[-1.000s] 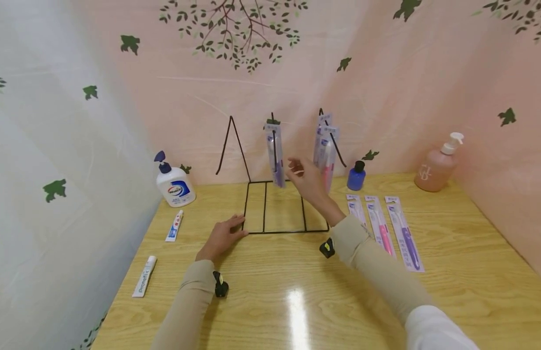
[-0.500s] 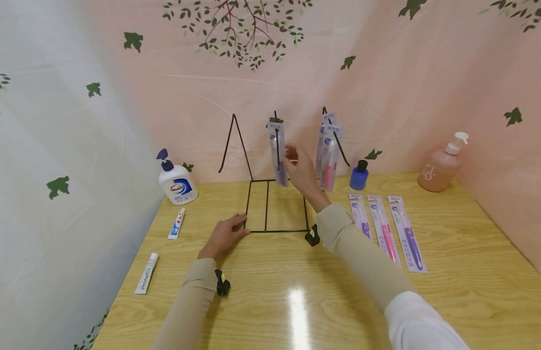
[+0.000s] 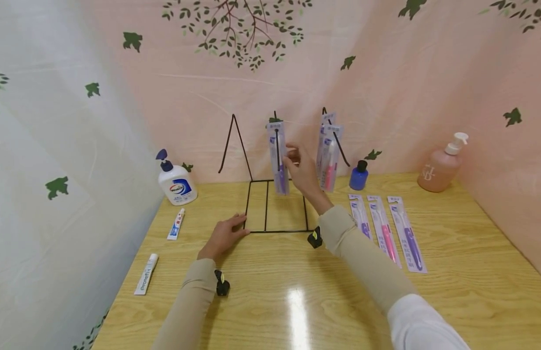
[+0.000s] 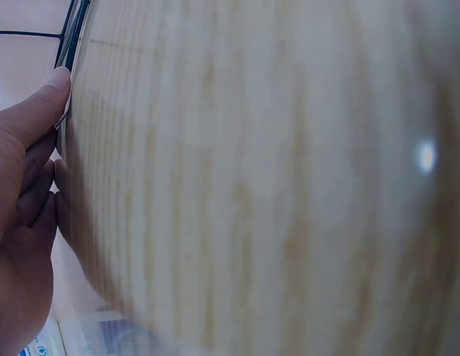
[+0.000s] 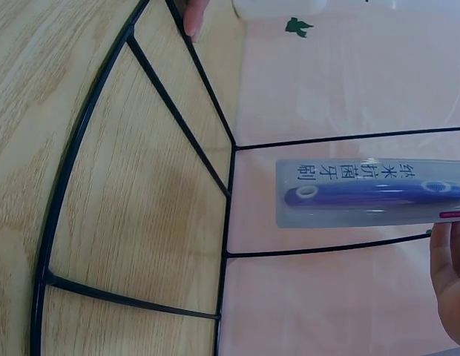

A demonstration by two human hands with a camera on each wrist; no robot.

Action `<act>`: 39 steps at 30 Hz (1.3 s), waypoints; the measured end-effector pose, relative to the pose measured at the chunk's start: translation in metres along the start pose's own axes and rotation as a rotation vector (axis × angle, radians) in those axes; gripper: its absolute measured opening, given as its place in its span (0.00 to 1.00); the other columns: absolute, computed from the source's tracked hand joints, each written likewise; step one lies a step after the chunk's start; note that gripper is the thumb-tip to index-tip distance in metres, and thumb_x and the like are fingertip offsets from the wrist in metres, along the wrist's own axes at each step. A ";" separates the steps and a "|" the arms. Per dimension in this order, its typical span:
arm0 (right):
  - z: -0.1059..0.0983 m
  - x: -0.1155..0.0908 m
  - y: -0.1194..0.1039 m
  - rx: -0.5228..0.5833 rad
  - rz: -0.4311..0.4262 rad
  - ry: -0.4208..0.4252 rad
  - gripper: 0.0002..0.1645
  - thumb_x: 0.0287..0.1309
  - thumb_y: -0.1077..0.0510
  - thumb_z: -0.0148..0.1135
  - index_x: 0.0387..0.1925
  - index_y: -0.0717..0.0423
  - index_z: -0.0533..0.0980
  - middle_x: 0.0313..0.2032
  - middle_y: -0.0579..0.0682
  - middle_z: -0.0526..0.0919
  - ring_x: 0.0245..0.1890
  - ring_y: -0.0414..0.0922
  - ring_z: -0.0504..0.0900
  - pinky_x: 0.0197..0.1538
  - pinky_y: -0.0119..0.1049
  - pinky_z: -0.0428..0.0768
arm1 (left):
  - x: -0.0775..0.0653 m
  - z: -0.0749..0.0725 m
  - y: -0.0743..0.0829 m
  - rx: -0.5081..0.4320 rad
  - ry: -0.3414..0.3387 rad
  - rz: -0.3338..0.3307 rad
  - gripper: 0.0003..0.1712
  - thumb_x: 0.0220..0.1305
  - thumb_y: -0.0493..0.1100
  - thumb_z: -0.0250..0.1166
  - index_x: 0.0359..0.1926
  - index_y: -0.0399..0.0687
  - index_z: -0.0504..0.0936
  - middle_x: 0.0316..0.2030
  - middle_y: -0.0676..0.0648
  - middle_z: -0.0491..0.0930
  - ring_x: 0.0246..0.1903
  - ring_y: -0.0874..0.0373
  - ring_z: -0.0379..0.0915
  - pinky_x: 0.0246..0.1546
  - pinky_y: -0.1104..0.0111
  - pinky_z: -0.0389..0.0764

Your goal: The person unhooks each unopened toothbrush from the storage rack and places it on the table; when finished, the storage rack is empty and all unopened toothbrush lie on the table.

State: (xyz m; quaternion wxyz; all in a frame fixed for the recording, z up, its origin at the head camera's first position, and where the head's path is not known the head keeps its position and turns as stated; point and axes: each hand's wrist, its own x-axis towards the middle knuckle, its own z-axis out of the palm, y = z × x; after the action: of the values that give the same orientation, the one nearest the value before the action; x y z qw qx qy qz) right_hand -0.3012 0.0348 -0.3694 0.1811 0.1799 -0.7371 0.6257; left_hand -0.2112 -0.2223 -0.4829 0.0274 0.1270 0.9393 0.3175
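A black wire rack (image 3: 266, 206) with several upright hooks stands on the table. On its middle hook hangs a packaged toothbrush (image 3: 277, 158) with a purple handle. My right hand (image 3: 304, 170) pinches the right edge of this package; in the right wrist view the fingers (image 5: 447, 267) meet its edge, and the purple handle (image 5: 371, 194) shows through the plastic. My left hand (image 3: 224, 236) rests at the rack base's front left corner, thumb and fingers spread against the wire. In the left wrist view its thumb (image 4: 48, 100) touches the wire. Two packaged toothbrushes, one pink (image 3: 330, 163), hang on the right hook.
Three packaged toothbrushes lie at right, including a pink one (image 3: 386, 231) and a purple one (image 3: 408, 238). Behind stand a blue bottle (image 3: 358, 178) and a pink pump bottle (image 3: 439, 167). At left are a white pump bottle (image 3: 177, 184) and two tubes, one marked Protefix (image 3: 146, 274).
My right hand has moved left from beside the right hook to the middle toothbrush package and taken hold of its edge. The package's lower end has swung forward. My left hand stays put.
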 end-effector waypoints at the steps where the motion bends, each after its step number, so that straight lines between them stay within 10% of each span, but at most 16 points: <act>1: -0.001 -0.001 0.000 -0.002 -0.002 -0.002 0.20 0.64 0.63 0.58 0.56 0.54 0.71 0.42 0.58 0.81 0.40 0.51 0.81 0.45 0.42 0.81 | 0.000 0.000 0.000 -0.002 -0.001 -0.002 0.32 0.64 0.49 0.63 0.67 0.46 0.69 0.67 0.44 0.66 0.70 0.46 0.55 0.69 0.50 0.59; 12: -0.004 -0.008 -0.009 0.015 0.020 -0.044 0.19 0.63 0.64 0.58 0.56 0.56 0.71 0.41 0.60 0.80 0.38 0.53 0.80 0.42 0.40 0.81 | -0.002 0.001 -0.004 0.010 0.011 0.009 0.32 0.64 0.48 0.64 0.66 0.44 0.70 0.68 0.40 0.64 0.69 0.45 0.57 0.67 0.49 0.61; 21: -0.012 -0.020 -0.036 0.008 0.000 -0.097 0.19 0.63 0.70 0.56 0.56 0.67 0.69 0.41 0.68 0.78 0.37 0.62 0.78 0.43 0.59 0.80 | -0.003 0.001 -0.001 -0.004 0.002 0.004 0.32 0.64 0.48 0.64 0.67 0.44 0.69 0.68 0.41 0.64 0.70 0.45 0.56 0.68 0.49 0.60; 39: -0.023 -0.037 -0.051 0.021 -0.029 -0.147 0.19 0.62 0.71 0.56 0.54 0.69 0.69 0.39 0.68 0.79 0.35 0.63 0.80 0.39 0.49 0.81 | -0.001 0.001 0.000 0.000 -0.011 -0.009 0.33 0.64 0.50 0.63 0.67 0.46 0.68 0.69 0.40 0.62 0.70 0.45 0.55 0.68 0.49 0.60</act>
State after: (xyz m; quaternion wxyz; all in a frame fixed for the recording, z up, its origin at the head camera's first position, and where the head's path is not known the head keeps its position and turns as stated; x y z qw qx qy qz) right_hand -0.2432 0.0516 -0.3399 0.1337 0.2379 -0.7391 0.6159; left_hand -0.2101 -0.2220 -0.4832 0.0341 0.1244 0.9398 0.3165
